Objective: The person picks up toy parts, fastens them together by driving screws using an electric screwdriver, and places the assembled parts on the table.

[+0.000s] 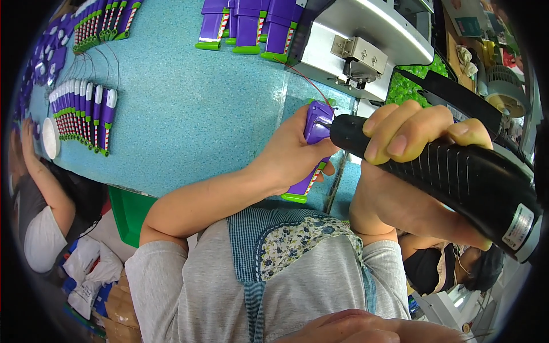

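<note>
My left hand (280,157) is closed around a purple plastic toy part (318,121) with green ends and a red-and-white striped edge. A thin red wire (311,83) runs up from the top of this part. From the right, my right hand (409,134) grips a thick black electric screwdriver (457,171), held slantwise. Its narrow tip meets the purple part just beyond my left fingers. Whether a screw sits under the tip I cannot tell.
Purple parts (247,28) lie close together at the back, left of a metal fixture (366,57). Green pieces (420,77) fill a spot behind my right hand. Rows of similar parts (86,111) and a white bowl (51,138) lie left, near another person's arm (48,183).
</note>
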Tool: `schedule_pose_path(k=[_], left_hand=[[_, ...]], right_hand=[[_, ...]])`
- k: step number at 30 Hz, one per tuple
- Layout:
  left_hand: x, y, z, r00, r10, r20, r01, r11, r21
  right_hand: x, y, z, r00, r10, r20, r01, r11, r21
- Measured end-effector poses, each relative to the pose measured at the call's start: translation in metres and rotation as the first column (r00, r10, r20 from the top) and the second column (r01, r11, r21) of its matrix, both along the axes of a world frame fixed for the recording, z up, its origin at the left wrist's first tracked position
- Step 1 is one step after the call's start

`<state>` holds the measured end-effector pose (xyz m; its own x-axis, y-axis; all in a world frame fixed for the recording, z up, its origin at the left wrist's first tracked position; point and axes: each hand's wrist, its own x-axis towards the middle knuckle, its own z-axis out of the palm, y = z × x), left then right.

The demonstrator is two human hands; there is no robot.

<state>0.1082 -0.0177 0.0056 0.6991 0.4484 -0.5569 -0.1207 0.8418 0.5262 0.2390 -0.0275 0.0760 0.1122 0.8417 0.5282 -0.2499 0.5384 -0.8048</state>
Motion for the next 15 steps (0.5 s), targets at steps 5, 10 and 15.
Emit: schedule_pose_path(k=[5,10,15], left_hand=[[-0.004,0.001,0.0,0.999,0.022,-0.041,-0.021,1.0,0.005],[-0.009,0.003,0.0,1.0,-0.018,0.012,0.018,0.999,0.03],[-0.036,0.009,0.014,0.99,0.059,-0.126,-0.029,0.974,0.226]], right_hand=[[-0.011,0.003,0.003,0.987,-0.136,0.085,0.141,0.988,-0.056],[-0.002,0.009,-0.002,0.997,0.039,-0.067,-0.04,0.999,-0.018],[0.039,0.038,0.013,0.994,-0.02,0.106,0.004,0.989,0.15]])
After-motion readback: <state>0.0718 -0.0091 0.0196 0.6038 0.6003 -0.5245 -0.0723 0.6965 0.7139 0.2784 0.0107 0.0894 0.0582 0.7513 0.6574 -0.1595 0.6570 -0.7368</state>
